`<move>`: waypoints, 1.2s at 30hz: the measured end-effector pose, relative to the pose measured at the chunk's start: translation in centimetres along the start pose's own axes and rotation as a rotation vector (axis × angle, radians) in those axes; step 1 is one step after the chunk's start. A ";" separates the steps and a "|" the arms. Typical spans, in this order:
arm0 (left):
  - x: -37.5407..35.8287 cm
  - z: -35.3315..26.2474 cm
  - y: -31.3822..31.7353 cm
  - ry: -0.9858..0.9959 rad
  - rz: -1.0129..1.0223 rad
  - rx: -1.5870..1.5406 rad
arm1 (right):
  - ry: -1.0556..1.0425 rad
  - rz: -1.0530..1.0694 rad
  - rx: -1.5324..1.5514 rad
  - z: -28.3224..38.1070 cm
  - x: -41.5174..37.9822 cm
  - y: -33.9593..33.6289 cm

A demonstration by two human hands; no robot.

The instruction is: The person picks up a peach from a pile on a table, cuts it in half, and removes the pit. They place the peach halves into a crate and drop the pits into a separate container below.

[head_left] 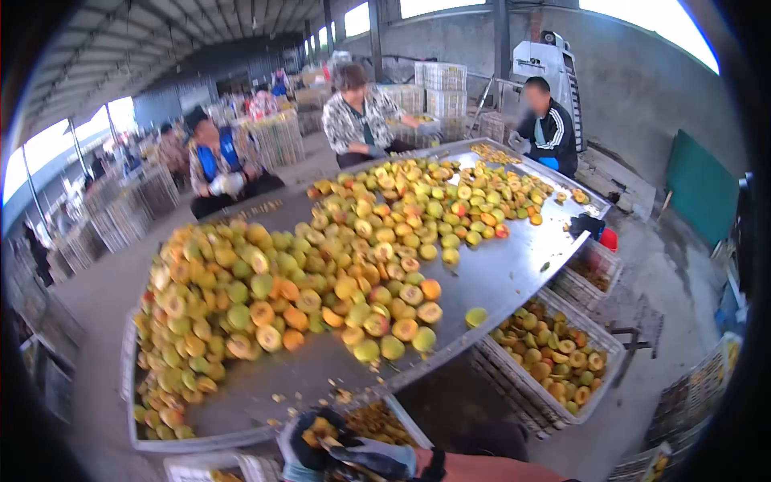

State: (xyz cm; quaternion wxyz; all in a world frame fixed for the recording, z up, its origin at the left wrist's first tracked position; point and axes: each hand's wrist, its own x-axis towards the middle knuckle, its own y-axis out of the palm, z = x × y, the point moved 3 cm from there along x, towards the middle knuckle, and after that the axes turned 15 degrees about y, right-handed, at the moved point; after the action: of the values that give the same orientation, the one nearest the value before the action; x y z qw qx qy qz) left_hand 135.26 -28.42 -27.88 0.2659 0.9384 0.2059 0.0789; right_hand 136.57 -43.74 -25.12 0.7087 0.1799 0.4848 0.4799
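Note:
At the bottom edge, my left hand point(299, 451), in a grey and dark glove, is closed around a yellow-orange stone-fruit half point(321, 432). My right hand point(376, 458), gloved the same way, is closed close against it; a small pale thing shows between the hands, too blurred to name. Just beyond them is the metal table point(265, 406), its near edge strewn with small fruit scraps point(344, 396). A large pile of halved stone fruit point(281, 281), green-yellow to orange, covers much of the tabletop. Below the table edge, a crate of fruit scraps point(385, 423) is partly hidden by my hands.
A white crate of fruit halves point(554, 361) stands right of the table, with another crate point(590, 269) behind it. Three people sit around the far side: one in a blue vest point(217, 161), one in a patterned top point(365, 120), one in a black jacket point(554, 128). Stacked crates point(442, 88) stand behind.

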 end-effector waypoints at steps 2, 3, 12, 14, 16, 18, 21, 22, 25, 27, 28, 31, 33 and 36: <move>1.2 0.7 -1.3 0.213 0.198 0.208 | -0.075 0.091 0.022 -0.2 0.0 0.1; -0.8 -2.1 2.4 0.177 -0.028 0.238 | -0.085 0.078 -0.005 0.2 -0.9 0.8; -2.7 -1.9 4.0 0.315 0.050 0.388 | -0.088 -0.005 0.068 -0.8 -4.1 2.3; -2.8 -2.4 4.9 0.357 0.074 0.424 | -0.075 -0.005 0.025 -0.9 -4.2 2.0; -2.6 -2.5 5.3 0.368 0.120 0.389 | -0.071 -0.025 -0.010 -0.7 -4.1 1.9; -2.7 -2.3 5.2 0.331 0.090 0.335 | -0.032 0.034 0.031 -1.3 -3.2 1.1; -2.6 -1.7 4.6 0.241 0.021 0.277 | 0.004 0.033 0.068 -1.5 -3.2 1.3; -2.7 -1.6 4.4 0.316 0.080 0.386 | 0.020 0.010 0.083 -1.5 -3.9 1.8; -3.0 -1.6 4.4 0.366 0.150 0.465 | 0.008 -0.088 0.073 -1.5 -4.4 2.3; -3.5 -2.6 5.4 0.377 0.134 0.470 | 0.007 -0.071 0.033 -1.5 -4.3 2.3; -3.8 -3.0 6.0 0.498 0.133 0.551 | 0.016 -0.065 0.027 -1.5 -4.2 2.3; -3.1 -1.4 3.4 0.416 0.105 0.552 | 0.010 -0.093 -0.005 -1.3 -4.9 2.8; -3.1 -1.4 3.3 0.430 0.121 0.533 | 0.001 -0.050 -0.002 -1.6 -4.2 2.3; -3.1 -1.5 2.6 0.446 0.252 0.642 | 0.024 -0.039 -0.005 -2.2 -3.5 1.5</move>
State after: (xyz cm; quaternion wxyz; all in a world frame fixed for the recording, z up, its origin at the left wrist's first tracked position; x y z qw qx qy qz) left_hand 133.00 -31.04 -25.35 -0.1032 0.9515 0.1561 0.2441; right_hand 133.69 -46.52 -23.24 0.7125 0.1629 0.4952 0.4696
